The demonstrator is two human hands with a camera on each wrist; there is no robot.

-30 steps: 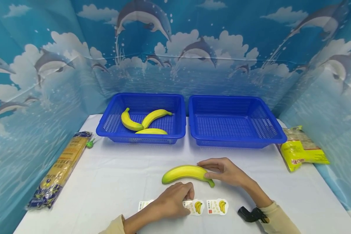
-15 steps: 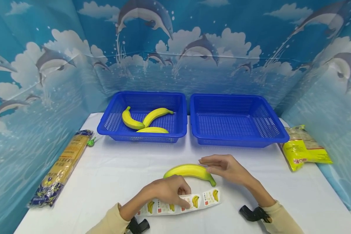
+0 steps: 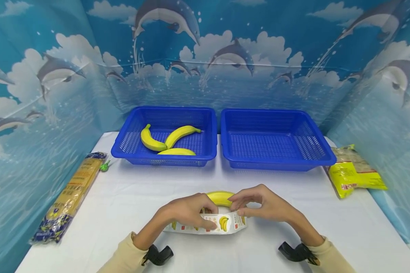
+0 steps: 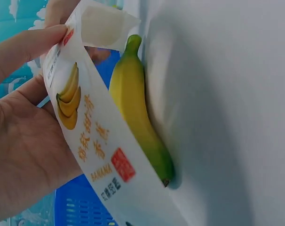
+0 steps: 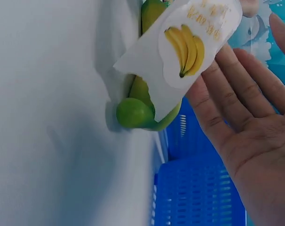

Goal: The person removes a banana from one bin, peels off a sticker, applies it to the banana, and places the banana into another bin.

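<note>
My left hand (image 3: pixel 191 208) pinches a paper strip of banana stickers (image 3: pixel 223 224) between thumb and fingers and holds it raised off the table. In the left wrist view the thumb (image 4: pixel 34 42) presses on the printed face. My right hand (image 3: pixel 268 204) is at the strip's right end, its fingers extended behind the paper in the right wrist view, thumb apart. A yellow banana (image 3: pixel 219 198) with green ends lies on the table just beyond the strip, partly hidden by the hands and strip. The strip's torn end (image 5: pixel 133 63) crosses in front of it.
Behind stand two blue plastic baskets: the left basket (image 3: pixel 164 161) contains three bananas (image 3: pixel 181 135); the right basket (image 3: pixel 276 165) shows a bare floor. A noodle packet (image 3: pixel 71 193) and small green object (image 3: pixel 104 166) lie left, a yellow bag (image 3: pixel 355 176) right.
My left hand has picked up the sticker strip from the table and brought it up in front of the banana. My right hand has moved from the banana to the strip's right end.
</note>
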